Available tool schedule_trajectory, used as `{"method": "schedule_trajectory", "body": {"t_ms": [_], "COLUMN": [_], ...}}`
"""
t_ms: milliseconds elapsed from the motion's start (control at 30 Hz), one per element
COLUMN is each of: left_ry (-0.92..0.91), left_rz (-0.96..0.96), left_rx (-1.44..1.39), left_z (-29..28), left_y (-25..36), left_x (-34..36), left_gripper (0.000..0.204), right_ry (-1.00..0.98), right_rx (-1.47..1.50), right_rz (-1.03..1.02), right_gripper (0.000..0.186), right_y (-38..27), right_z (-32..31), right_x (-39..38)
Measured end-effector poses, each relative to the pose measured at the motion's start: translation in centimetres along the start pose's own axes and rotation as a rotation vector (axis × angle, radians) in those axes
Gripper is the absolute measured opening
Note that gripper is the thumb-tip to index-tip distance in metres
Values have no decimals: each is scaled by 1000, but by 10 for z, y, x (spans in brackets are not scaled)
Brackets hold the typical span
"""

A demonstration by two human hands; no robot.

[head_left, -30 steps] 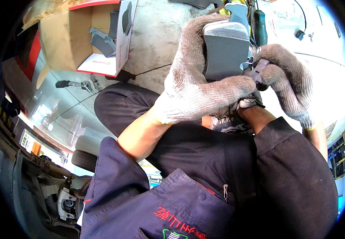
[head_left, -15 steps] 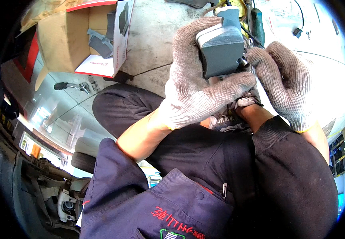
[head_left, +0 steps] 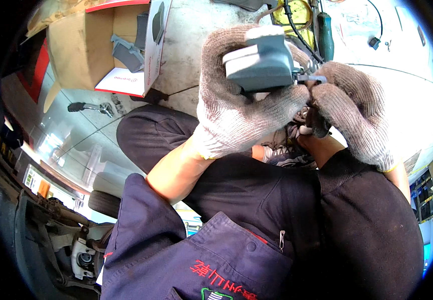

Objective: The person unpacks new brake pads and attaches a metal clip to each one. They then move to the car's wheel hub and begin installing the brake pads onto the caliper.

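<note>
cardboard first: an open brown box [head_left: 84,47] lies at the upper left on the concrete floor [head_left: 186,45], its flap white and red, with grey pads [head_left: 126,50] tucked inside it. just below the box, a small dark tool [head_left: 89,107] rests on the pale floor. lower left, the dark underside of a car [head_left: 51,235] shows at the edge, with metal parts too murky to tell apart.

moving toward the middle, the person sits low in navy work clothes, dark trousers [head_left: 216,180] filling the centre. the left hand [head_left: 236,105], in a grey knitted glove with the forearm bare, is wrapped around a grey brake pad [head_left: 261,62], fingers curled up behind it and thumb across its lower edge; the pad is held up in front of the chest, above the knees, upper middle of the view, clear of the floor. a thin metal clip [head_left: 309,78] juts from the pad's right edge.

right of that, the right hand [head_left: 351,112], gloved the same, pinches at the clip with its fingertips closed on it, touching the left thumb. behind the hands, a green-handled screwdriver [head_left: 325,37] and a yellow object [head_left: 291,12] with a black cable lie on the floor.
</note>
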State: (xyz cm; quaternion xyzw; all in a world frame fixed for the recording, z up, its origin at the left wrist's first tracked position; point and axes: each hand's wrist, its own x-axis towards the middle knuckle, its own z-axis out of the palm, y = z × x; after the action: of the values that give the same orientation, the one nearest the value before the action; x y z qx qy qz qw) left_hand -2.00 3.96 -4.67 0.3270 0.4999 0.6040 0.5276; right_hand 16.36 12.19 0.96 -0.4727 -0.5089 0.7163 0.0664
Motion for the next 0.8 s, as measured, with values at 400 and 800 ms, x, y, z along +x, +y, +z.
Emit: {"method": "schedule_trajectory", "body": {"t_ms": [400, 800], "left_ry": [-87, -63], "left_rz": [94, -182], "left_rx": [84, -91], "left_z": [-7, -4], "left_y": [-6, 10], "left_x": [-1, -17], "left_gripper": [55, 52], "right_ry": [-258, -245], "right_rx": [-91, -182], "right_rz": [-3, 37], "right_gripper": [46, 38], "right_y": [-30, -40], "right_z": [-11, -11], "right_x": [12, 13]}}
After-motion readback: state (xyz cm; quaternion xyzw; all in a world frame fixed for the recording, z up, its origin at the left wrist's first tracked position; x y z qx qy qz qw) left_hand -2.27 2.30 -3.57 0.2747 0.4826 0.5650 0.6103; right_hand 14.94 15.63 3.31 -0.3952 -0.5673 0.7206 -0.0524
